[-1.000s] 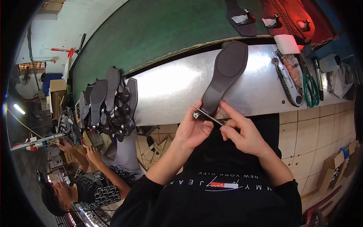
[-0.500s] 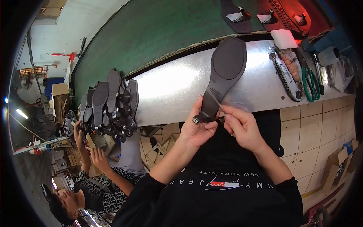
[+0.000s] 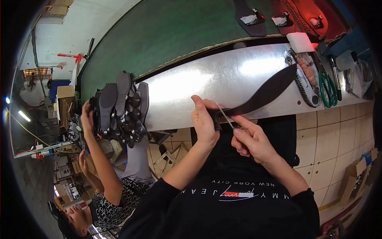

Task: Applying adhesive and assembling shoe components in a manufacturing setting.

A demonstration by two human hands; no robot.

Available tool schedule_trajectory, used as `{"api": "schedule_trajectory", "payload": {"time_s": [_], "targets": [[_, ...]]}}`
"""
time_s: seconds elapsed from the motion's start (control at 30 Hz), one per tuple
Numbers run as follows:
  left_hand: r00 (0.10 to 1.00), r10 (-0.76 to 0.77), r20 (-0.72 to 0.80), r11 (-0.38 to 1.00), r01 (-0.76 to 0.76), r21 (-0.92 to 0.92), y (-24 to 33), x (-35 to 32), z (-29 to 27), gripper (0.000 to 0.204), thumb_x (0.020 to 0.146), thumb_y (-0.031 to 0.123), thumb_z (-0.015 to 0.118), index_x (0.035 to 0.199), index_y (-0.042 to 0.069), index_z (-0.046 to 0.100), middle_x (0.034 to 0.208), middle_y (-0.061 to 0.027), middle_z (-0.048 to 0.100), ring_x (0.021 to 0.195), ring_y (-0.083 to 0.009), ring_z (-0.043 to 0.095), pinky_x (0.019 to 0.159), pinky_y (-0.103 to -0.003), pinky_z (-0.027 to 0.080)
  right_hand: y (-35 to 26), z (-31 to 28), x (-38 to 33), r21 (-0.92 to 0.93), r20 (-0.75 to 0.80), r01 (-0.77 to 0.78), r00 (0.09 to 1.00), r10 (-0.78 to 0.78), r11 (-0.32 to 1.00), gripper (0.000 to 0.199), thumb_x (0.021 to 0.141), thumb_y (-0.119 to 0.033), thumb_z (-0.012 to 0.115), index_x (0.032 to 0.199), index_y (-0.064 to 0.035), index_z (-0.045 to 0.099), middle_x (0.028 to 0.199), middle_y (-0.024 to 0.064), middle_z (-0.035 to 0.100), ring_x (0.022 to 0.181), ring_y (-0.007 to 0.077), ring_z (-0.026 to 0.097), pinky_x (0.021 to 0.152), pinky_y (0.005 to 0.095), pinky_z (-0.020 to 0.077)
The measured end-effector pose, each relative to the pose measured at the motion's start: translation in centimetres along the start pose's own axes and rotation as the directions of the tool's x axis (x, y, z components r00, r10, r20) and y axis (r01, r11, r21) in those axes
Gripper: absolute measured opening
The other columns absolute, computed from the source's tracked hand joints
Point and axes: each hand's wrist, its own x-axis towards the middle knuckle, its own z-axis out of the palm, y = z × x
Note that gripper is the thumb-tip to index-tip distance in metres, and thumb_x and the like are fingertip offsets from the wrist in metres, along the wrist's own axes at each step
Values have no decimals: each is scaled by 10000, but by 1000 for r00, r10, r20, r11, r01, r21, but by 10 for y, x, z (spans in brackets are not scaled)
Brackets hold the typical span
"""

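My left hand (image 3: 205, 125) is closed around the heel end of a dark shoe sole (image 3: 268, 91). The sole is turned edge-on, its toe pointing to the upper right over the metal bench, and a short heel hangs beneath my left fingers. Closed on the end of a thin, grey, rod-like tool (image 3: 223, 112), my right hand (image 3: 254, 141) sits just right of the heel. The tool slants up to the left and crosses the sole near the heel; whether it touches cannot be made out. My left palm hides part of the heel end.
Beyond the metal bench (image 3: 175, 95) runs a green belt (image 3: 159, 40) carrying soles (image 3: 252, 30), some under red light. A pile of heeled soles (image 3: 108, 104) lies left. A utility knife (image 3: 307, 93), green-handled scissors (image 3: 328, 91) and white block (image 3: 299, 42) lie right. A co-worker (image 3: 115, 199) reaches toward the pile.
The sole has turned from underside-up to edge-on, its toe swinging right and down. The rod has shifted slightly left and down with my right hand. The co-worker's arm has risen.
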Motion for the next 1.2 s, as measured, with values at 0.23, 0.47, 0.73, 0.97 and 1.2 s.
{"api": "schedule_trajectory", "payload": {"time_s": [0.23, 0.47, 0.73, 0.97, 1.2], "targets": [[999, -43, 17, 998, 42, 56, 5, -1, -9, 813, 966, 666, 151, 676, 32, 568, 632, -68, 603, 574, -135, 537, 579, -252, 448, -13, -11, -3, 19, -2, 44, 999, -44, 999, 304, 984, -181, 502, 1249, -42, 557, 655, 50, 564, 473, 105, 481, 437, 212, 376], [990, -116, 76, 993, 117, -8, 10, -6, -5, 895, 900, 759, 95, 660, 38, 567, 633, -69, 612, 576, -152, 556, 577, -241, 450, 5, -9, 1, -895, 130, 373, 741, -658, 243, 89, 868, -101, 629, 935, -45, 646, 775, 131, 635, 701, 311, 636, 604, 380, 499], [921, -280, 271, 903, 348, -251, 16, 19, -14, 701, 927, 700, 316, 695, 87, 563, 569, -60, 531, 433, -186, 488, 418, -317, 441, 10, 12, -7, -850, 300, 468, 809, -505, 244, 83, 858, -139, 618, 850, -56, 626, 758, 119, 630, 667, 301, 637, 583, 388, 506], [576, -500, 647, 93, 779, -620, 18, 14, 3, 274, 820, 341, 667, 751, 84, 603, 821, -20, 575, 823, -161, 547, 585, -268, 427, -9, -2, -10, -901, 136, 388, 676, -724, 192, 95, 868, -151, 629, 856, -59, 612, 766, 126, 620, 687, 318, 632, 574, 415, 496], [687, -463, 560, 309, 717, -624, -8, 5, 13, 392, 896, 406, 553, 640, 113, 511, 635, -35, 477, 667, -216, 480, 655, -362, 436, 10, -13, -7, -916, 20, 312, 663, -748, 252, 32, 856, -82, 623, 863, -50, 622, 734, 134, 588, 658, 335, 603, 575, 416, 476]]}}
